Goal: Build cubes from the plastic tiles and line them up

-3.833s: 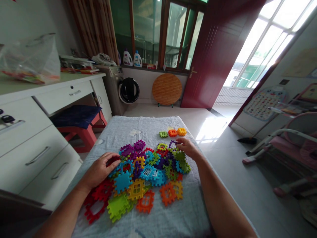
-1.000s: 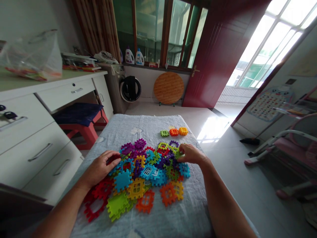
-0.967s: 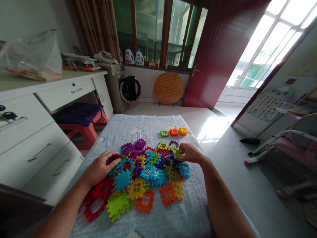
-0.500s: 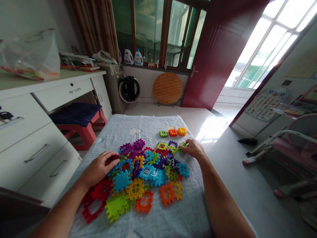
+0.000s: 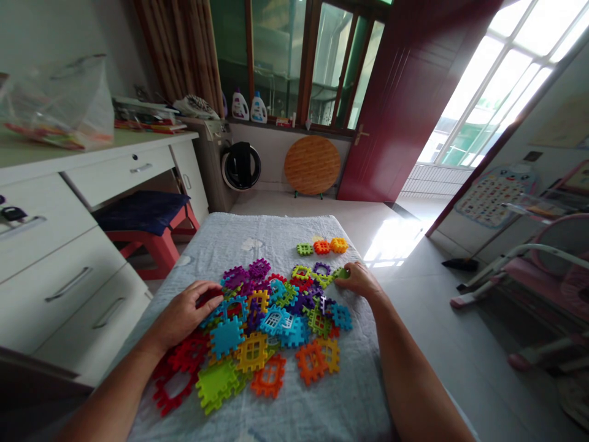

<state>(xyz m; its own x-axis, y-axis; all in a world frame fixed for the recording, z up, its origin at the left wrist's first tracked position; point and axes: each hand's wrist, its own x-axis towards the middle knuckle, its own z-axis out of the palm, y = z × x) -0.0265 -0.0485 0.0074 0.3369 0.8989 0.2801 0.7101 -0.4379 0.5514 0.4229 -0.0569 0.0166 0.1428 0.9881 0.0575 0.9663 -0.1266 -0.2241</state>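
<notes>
Toward the right side of the cloth-covered surface (image 5: pixel 276 230), my right hand (image 5: pixel 361 280) pinches a green interlocking plastic block piece (image 5: pixel 341 272) by its edge. My left hand (image 5: pixel 189 310) rests at the left side of the pile, thumb and fingers apart in a curve, beside a blue frame piece (image 5: pixel 235 305); what its fingertips touch is partly hidden. Between the hands lie several notched pieces, among them a blue square (image 5: pixel 227 336), a yellow window piece (image 5: pixel 252 351), a lime square (image 5: pixel 217 385) and purple pieces (image 5: pixel 259 268).
Beyond the pile stand three small assembled blocks: green (image 5: pixel 304 248), orange (image 5: pixel 321 247) and yellow (image 5: pixel 339 245). A red stool (image 5: pixel 159 252) and white drawers (image 5: pixel 69 285) are at the left. A pink chair (image 5: pixel 538 270) stands at the right.
The green piece in my right hand has turned slightly, showing more of its flat face. My left hand and the pile look the same.
</notes>
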